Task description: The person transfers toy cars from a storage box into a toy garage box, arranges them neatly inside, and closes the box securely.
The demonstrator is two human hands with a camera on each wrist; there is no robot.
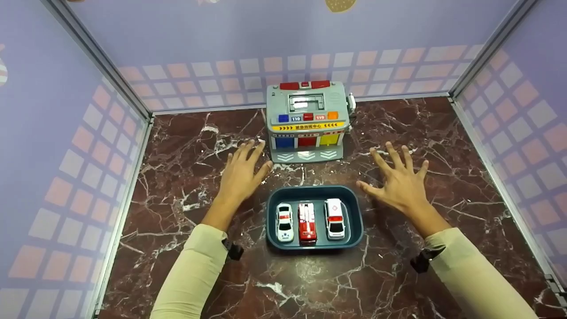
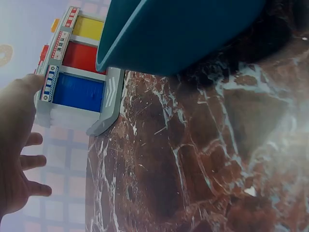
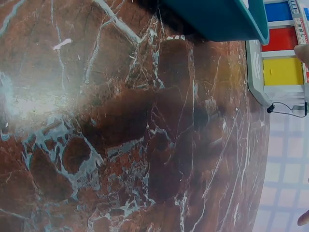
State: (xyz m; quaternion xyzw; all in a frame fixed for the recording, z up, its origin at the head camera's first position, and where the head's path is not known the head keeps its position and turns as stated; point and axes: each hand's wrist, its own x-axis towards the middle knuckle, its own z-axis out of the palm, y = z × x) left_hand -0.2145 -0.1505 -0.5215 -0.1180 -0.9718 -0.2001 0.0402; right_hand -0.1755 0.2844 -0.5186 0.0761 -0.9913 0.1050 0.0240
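Observation:
In the head view my left hand (image 1: 239, 176) is spread to the left of a dark teal tray (image 1: 314, 244), its thumb near the front corner of a grey toy garage (image 1: 283, 102). My right hand (image 1: 400, 185) has its fingers splayed on the tray's right side. Neither hand holds anything. Inside the tray stand a white toy police car (image 1: 285, 223), a red toy fire truck (image 1: 307, 223) and a white toy ambulance (image 1: 335, 219). Blue, red and yellow doors (image 1: 329, 139) on the garage front are down.
Purple panels with a pink and white check (image 1: 201, 69) enclose the back and sides, joined by metal edge strips (image 1: 487, 44). Dark red marbled tabletop (image 1: 190, 150) lies under everything. A white piece with a black cord (image 3: 287, 110) hangs at the garage's right side.

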